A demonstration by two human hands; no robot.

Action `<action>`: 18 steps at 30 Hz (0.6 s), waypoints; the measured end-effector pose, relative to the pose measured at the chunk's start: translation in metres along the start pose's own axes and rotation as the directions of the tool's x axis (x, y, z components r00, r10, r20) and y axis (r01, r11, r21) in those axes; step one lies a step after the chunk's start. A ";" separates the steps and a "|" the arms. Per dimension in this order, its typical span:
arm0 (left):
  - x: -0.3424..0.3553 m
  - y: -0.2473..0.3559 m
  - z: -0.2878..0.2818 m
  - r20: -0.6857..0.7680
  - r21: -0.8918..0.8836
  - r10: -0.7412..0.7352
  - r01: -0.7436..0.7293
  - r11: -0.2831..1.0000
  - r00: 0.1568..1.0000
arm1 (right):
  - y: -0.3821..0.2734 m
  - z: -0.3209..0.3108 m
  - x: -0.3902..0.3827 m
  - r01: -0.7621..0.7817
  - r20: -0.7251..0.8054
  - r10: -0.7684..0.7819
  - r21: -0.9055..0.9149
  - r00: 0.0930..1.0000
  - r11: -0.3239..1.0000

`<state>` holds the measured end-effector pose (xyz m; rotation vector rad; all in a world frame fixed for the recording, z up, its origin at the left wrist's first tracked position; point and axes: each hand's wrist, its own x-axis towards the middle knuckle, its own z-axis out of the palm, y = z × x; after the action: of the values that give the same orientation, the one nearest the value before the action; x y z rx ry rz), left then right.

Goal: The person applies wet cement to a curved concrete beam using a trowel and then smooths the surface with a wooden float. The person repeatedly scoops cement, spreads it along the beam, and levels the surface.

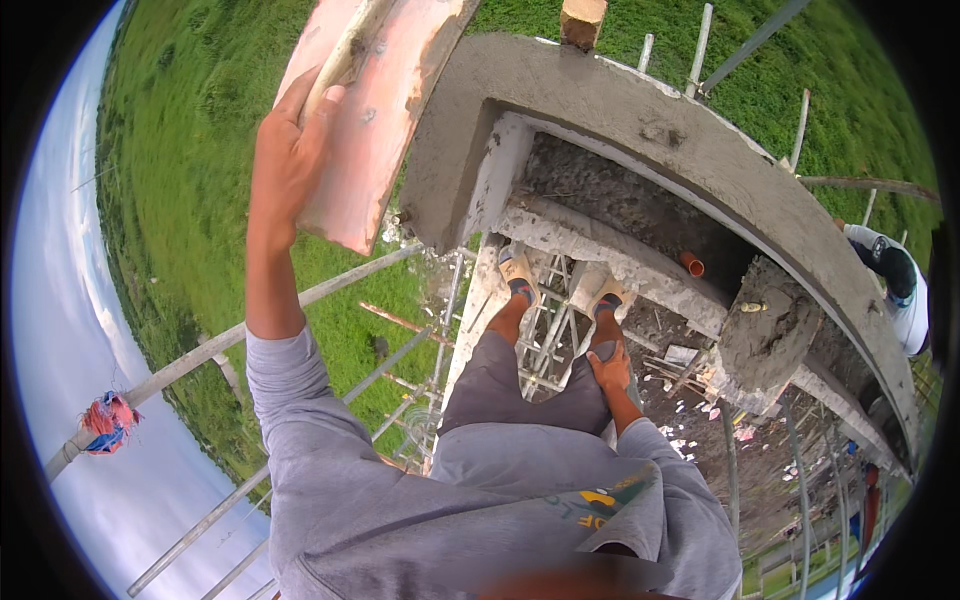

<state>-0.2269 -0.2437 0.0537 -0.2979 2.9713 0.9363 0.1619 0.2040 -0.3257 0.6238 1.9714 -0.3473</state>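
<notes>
My left hand is closed around the wooden handle of a pale pink, worn board, raised at upper left beside a grey plastered concrete band. My right hand rests open on my right thigh by the knee, holding nothing visible. My sandalled feet stand at the inner side of the band, with scaffold pipes and ground far below between them. A small yellowish object lies on a mortar-covered slab at the right, and a short orange pipe sticks out from the recess.
Scaffold pipes cross on the left, one wrapped in red and blue material. A short timber stands on the band's outer edge. Another person is at the far right. Grass and littered soil lie far below.
</notes>
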 end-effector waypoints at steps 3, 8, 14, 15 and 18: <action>-0.040 0.046 -0.009 0.346 0.415 0.328 -0.457 0.787 0.879 | -0.005 -0.001 0.002 -0.061 0.028 0.061 -0.015 0.998 0.998; -0.053 0.082 0.043 0.772 0.566 -0.050 -0.649 0.509 0.634 | -0.016 0.010 0.010 -0.035 -0.049 0.032 -0.058 0.998 0.998; -0.011 0.059 0.116 0.835 0.525 -0.067 -0.753 0.396 0.547 | -0.014 0.018 0.011 -0.022 -0.099 0.020 -0.025 0.995 0.999; -0.005 0.056 0.123 0.835 0.529 -0.075 -0.758 0.382 0.545 | -0.013 0.018 0.010 -0.016 -0.095 0.016 -0.005 0.995 1.000; 0.007 0.051 0.133 0.837 0.517 -0.017 -0.779 0.354 0.547 | -0.014 0.016 0.009 -0.020 -0.088 0.022 0.031 0.996 0.999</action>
<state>-0.2491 -0.1287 -0.0271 0.7865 2.2237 -0.5767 0.1623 0.1870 -0.3409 0.6892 2.0455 -0.3425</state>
